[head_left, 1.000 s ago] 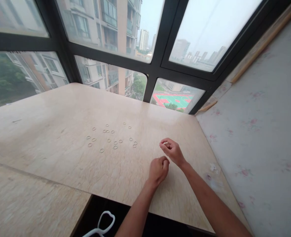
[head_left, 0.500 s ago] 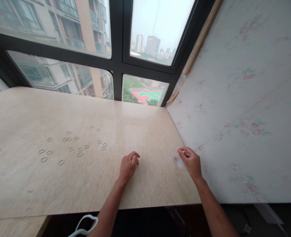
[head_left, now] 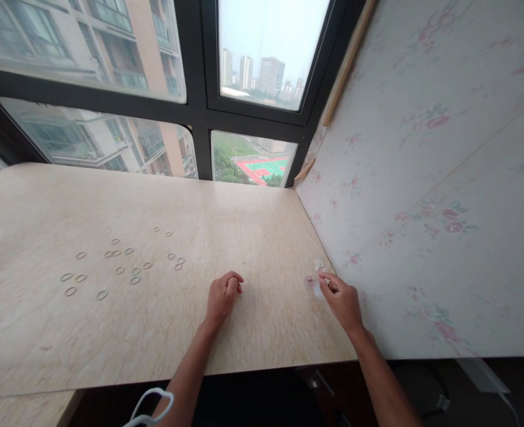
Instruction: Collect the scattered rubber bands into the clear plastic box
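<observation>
My left hand [head_left: 222, 296] rests on the stone-patterned ledge with its fingers curled in and nothing visible in it. My right hand [head_left: 342, 301] is by the wall at the right, its thumb and index fingertips slightly apart. Those fingertips are over the edge of a small clear plastic bag [head_left: 314, 289] lying flat; whether they touch it I cannot tell. Just beyond the fingertips lies a small crumpled whitish piece [head_left: 318, 265], its kind unclear. Several thin rings [head_left: 102, 295] lie scattered on the left half, some overlapping, apart from both hands.
The pale marbled ledge [head_left: 262, 332] runs up to a dark-framed window [head_left: 194, 118]. A flowered wall [head_left: 399, 267] closes off the right side. A white cord loop [head_left: 155, 403] hangs before the ledge's front edge.
My right hand has come down slightly towards the bag, and its pinched fingertips have parted. The whitish piece now shows beyond them. My left hand stays put; the view has shifted a little.
</observation>
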`<state>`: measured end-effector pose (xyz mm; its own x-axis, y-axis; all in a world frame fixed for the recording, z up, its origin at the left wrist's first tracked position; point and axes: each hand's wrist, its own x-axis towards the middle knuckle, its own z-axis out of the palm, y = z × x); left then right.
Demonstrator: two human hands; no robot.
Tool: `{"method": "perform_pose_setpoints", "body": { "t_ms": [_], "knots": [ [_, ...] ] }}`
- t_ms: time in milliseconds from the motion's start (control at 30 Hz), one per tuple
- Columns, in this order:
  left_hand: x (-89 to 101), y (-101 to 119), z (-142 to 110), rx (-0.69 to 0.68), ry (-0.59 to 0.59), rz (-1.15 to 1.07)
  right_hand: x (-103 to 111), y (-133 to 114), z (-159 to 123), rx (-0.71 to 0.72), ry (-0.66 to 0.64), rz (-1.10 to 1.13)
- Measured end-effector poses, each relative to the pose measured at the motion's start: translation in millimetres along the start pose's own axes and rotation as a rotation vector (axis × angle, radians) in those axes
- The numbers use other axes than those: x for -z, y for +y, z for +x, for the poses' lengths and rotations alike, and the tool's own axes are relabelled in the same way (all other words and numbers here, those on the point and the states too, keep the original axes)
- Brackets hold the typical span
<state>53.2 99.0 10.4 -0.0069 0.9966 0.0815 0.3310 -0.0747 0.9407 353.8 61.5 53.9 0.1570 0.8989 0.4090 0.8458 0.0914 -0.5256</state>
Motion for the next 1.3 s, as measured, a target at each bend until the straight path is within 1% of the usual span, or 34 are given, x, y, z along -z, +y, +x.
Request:
{"method": "perform_pose_setpoints", "body": {
  "t_ms": [67, 133, 233, 300, 400, 500, 633, 700, 767, 833, 933, 1000, 1033, 1067, 1133, 1200, 1300],
  "knots": [
    [-0.1, 1.1, 0.0, 0.009, -0.007, -0.005, -2.3, -8.2, -11.0, 0.031, -0.028, 0.034],
    [-0.3, 2.3, -0.3, 0.02, -0.011, -0.017, -9.7, -17.5, -26.8, 0.069, -0.067, 0.076],
    [-0.8, 3.3, -1.4, 0.029, -0.011, -0.042, -27.0, -29.1, -52.2, 0.157, -0.197, 0.139],
    [-0.8, 3.4, -2.7, 0.031, -0.016, -0.058, -37.5, -33.1, -63.9, 0.206, -0.275, 0.145],
    [-0.3, 3.8, -5.0, 0.037, -0.015, -0.105, -46.0, -33.5, -68.8, 0.196, -0.268, 0.117],
    [0.5, 5.1, -6.3, 0.061, 0.006, -0.201, -48.1, -31.0, -65.6, 0.179, -0.257, 0.111],
    [3.1, 6.7, -4.2, 0.134, -0.004, -0.318, -49.0, -28.2, -64.6, 0.226, -0.251, 0.09],
    [8.7, 6.4, -0.3, 0.168, -0.012, -0.333, -49.3, -27.0, -65.7, 0.237, -0.251, 0.089],
    [21.3, 4.8, 6.2, 0.178, 0.024, -0.287, -49.3, -26.0, -66.4, 0.232, -0.258, 0.097],
    [43.0, 1.8, 15.4, 0.175, 0.108, -0.177, -49.0, -25.3, -66.4, 0.22, -0.265, 0.11],
    [90.8, -4.3, 32.1, 0.183, 0.244, 0.079, -48.4, -24.5, -65.5, 0.214, -0.272, 0.136],
    [125.3, -8.4, 42.8, 0.206, 0.3, 0.333, -48.4, -23.7, -65.0, 0.23, -0.27, 0.155],
    [140.6, -10.1, 47.4, 0.216, 0.287, 0.491, -48.5, -23.2, -65.0, 0.242, -0.269, 0.162],
    [153.8, -11.5, 51.4, 0.213, 0.249, 0.623, -48.7, -22.6, -65.0, 0.255, -0.269, 0.165],
    [171.7, -13.6, 57.9, 0.2, 0.177, 0.723, -49.3, -21.5, -65.3, 0.273, -0.269, 0.168],
    [178.9, -14.9, 62.9, 0.175, 0.084, 0.743, -49.8, -20.5, -65.7, 0.274, -0.263, 0.172],
    [178.0, -15.5, 69.0, 0.141, -0.034, 0.785, -50.1, -19.7, -66.2, 0.266, -0.254, 0.189]
  ]
}}
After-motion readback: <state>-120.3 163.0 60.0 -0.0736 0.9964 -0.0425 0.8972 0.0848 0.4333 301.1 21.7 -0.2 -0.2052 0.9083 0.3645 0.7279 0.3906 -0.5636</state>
